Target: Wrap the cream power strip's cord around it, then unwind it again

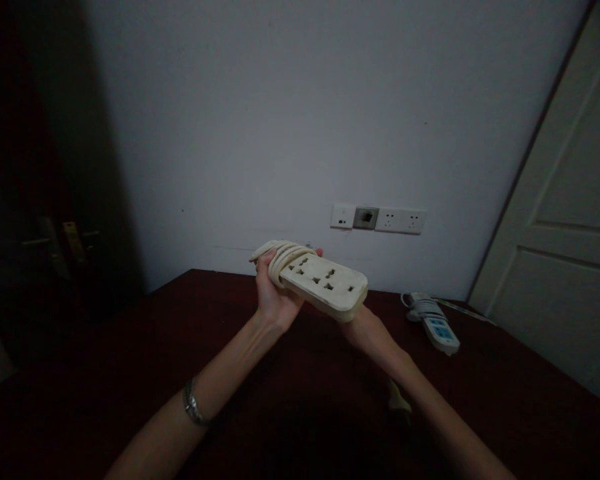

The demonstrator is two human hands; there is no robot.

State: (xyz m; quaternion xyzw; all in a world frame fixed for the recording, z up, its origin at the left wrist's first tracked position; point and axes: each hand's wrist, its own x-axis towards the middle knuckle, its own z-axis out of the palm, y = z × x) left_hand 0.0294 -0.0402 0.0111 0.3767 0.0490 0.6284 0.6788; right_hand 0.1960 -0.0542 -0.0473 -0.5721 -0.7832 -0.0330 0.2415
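A cream-white power strip [327,280] is held above the dark table, tilted with its socket face up. Its white cord [285,259] is wound in several turns around the far left end. My left hand [275,293] is closed around that wrapped end, thumb over the coils. Under the strip's near right end is my right hand [356,323], mostly hidden by it. Fingertips [319,253] show at the strip's far edge, seemingly the right hand's. A pale plug [399,402] is partly visible beside my right forearm, low over the table.
On the dark red table [220,333], a second power strip [441,333] with blue panels lies at right, its grey cord [423,307] wrapped around it. Wall sockets [400,221] sit on the wall behind. A white door [565,227] stands at right.
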